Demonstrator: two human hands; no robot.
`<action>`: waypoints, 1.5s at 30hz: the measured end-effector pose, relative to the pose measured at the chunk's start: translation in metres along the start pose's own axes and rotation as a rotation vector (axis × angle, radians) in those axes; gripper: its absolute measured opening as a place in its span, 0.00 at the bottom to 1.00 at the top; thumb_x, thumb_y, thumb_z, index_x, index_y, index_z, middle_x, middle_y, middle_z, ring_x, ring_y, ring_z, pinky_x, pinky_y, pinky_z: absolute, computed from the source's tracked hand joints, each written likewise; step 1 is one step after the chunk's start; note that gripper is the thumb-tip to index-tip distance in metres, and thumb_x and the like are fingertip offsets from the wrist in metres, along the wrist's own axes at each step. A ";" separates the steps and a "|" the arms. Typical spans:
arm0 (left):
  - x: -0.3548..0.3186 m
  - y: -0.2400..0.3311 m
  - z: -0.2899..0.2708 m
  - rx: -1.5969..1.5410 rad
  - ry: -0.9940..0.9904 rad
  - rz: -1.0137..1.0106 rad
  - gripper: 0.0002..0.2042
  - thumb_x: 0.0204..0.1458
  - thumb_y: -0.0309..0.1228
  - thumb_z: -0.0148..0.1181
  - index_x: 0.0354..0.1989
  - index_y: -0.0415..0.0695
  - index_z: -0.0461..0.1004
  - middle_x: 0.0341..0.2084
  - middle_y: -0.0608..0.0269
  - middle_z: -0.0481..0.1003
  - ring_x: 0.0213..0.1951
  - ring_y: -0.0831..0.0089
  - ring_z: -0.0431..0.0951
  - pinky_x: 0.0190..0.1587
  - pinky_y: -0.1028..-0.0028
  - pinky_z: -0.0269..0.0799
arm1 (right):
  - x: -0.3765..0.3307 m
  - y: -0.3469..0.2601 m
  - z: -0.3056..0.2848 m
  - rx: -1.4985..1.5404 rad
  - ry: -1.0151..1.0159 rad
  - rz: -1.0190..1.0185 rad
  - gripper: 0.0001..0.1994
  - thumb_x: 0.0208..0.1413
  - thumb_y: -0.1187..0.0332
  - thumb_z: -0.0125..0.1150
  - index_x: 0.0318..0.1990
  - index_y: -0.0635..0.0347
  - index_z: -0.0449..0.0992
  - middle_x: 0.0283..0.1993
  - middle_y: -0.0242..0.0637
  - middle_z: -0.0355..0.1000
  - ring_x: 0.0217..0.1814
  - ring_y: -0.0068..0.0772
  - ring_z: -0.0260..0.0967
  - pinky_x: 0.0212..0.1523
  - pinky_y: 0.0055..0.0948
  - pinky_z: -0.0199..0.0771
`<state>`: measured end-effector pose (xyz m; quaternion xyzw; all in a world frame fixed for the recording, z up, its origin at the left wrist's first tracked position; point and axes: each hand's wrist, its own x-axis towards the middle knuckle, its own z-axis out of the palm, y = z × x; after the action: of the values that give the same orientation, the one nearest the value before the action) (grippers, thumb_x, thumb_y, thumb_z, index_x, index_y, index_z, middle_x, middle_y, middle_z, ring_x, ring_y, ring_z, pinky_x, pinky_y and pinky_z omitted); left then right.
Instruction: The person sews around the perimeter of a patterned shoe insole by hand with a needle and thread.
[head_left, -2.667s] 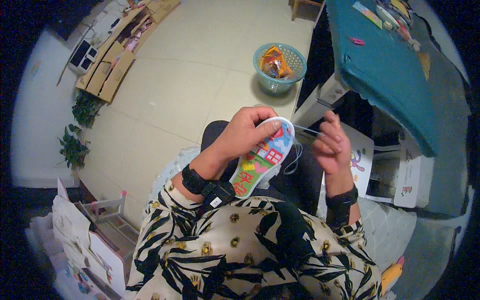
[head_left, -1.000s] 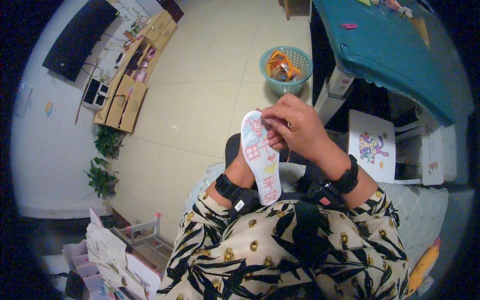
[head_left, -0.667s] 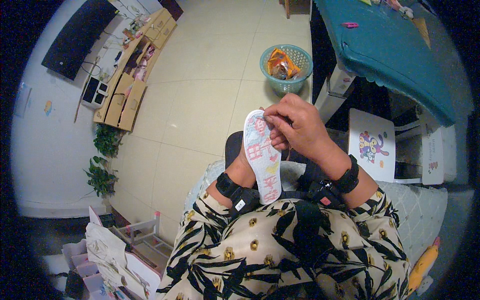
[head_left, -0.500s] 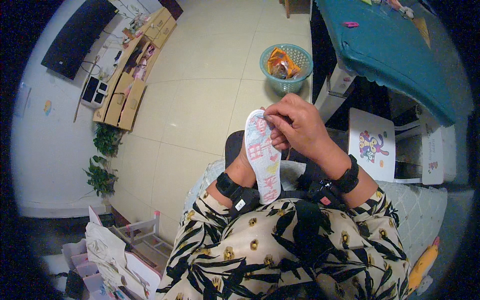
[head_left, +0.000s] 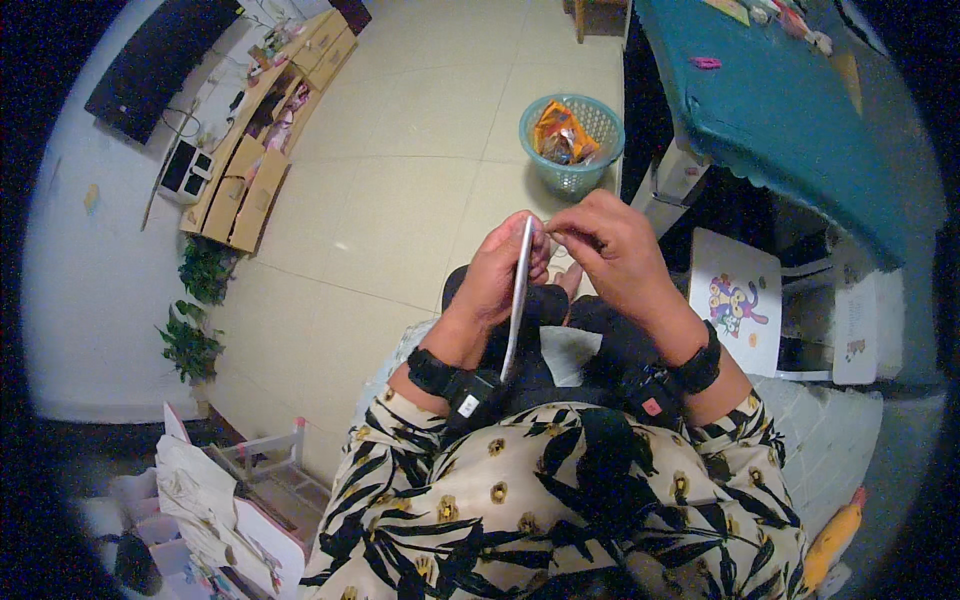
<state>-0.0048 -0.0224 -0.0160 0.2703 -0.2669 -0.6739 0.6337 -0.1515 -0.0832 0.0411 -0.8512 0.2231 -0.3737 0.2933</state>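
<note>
Head view: the left hand point(head_left: 497, 280) grips a thin insole point(head_left: 517, 296), fingers closed around it, holding it edge-on above the lap so only its pale rim shows. Right hand point(head_left: 615, 255) meets its top end, fingers point(head_left: 560, 222) pinched shut there; whatever they pinch is too small to tell. Both wrists wear black bands. Beyond the hands, a teal basket point(head_left: 572, 172) stands on the tiled floor beside a teal worktop point(head_left: 780, 110).
</note>
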 end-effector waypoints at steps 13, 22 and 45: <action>-0.012 0.023 0.020 0.378 -0.021 -0.169 0.10 0.49 0.32 0.51 0.37 0.40 0.66 0.27 0.67 0.71 0.28 0.82 0.72 0.31 0.81 0.69 | -0.014 0.038 0.003 0.490 -0.106 0.252 0.03 0.43 0.76 0.55 0.28 0.62 0.73 0.27 0.33 0.65 0.31 0.25 0.64 0.32 0.21 0.63; -0.010 0.023 0.028 0.240 -0.029 -0.222 0.13 0.46 0.33 0.54 0.38 0.40 0.67 0.27 0.65 0.73 0.27 0.79 0.73 0.32 0.80 0.71 | -0.016 0.044 -0.002 0.533 -0.115 0.191 0.03 0.44 0.77 0.55 0.28 0.62 0.73 0.26 0.31 0.63 0.30 0.21 0.62 0.30 0.19 0.62; -0.003 -0.012 0.005 -0.438 -0.171 -0.346 0.15 0.51 0.45 0.38 0.26 0.46 0.62 0.13 0.66 0.58 0.15 0.77 0.57 0.18 0.78 0.53 | 0.004 -0.009 0.000 0.025 0.057 -0.028 0.03 0.41 0.74 0.56 0.26 0.61 0.71 0.23 0.39 0.62 0.26 0.39 0.63 0.27 0.30 0.64</action>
<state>-0.0165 -0.0187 -0.0205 0.1108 -0.1174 -0.8339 0.5277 -0.1480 -0.0795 0.0491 -0.8395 0.2149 -0.4045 0.2924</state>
